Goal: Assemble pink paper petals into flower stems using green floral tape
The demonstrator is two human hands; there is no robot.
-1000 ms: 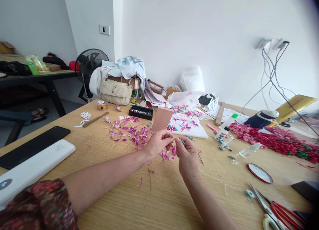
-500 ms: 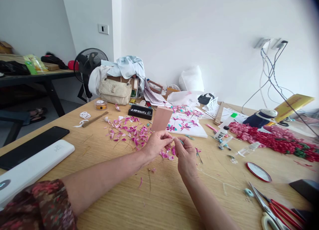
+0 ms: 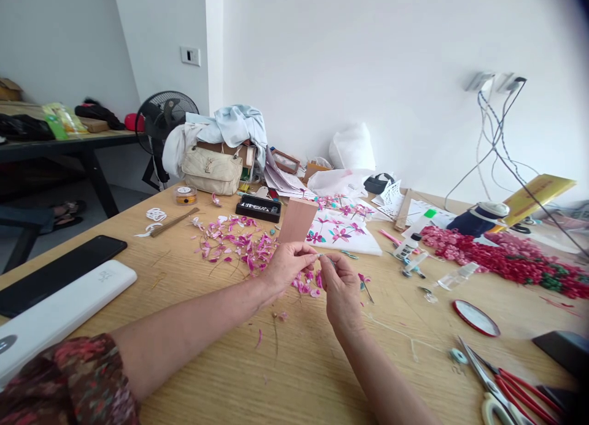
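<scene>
My left hand (image 3: 291,264) and my right hand (image 3: 341,285) meet above the table, thumbs and fingers pinched tip to tip. Between them is something small and pale, too fine to name. Just behind my left hand rises a flat pinkish board (image 3: 298,221); whether the hand touches it I cannot tell. Loose pink petals (image 3: 251,244) with thin stems lie left of and beneath my hands. Beyond them, pink flowers with teal leaves (image 3: 341,235) rest on a white sheet. A dark pink flower (image 3: 363,281) on a stem lies right of my right hand.
Scissors (image 3: 488,376), red-handled pliers (image 3: 524,385) and a red-rimmed round lid (image 3: 475,318) lie at right. Small bottles (image 3: 407,247) and red flower bunches (image 3: 501,259) are farther back. A white power bank (image 3: 87,302), a black phone (image 3: 59,268) and a black tray (image 3: 258,208) are leftward.
The view has shifted very slightly. Both hands stay pinched together in nearly the same place, with only a small movement of the right fingers.
</scene>
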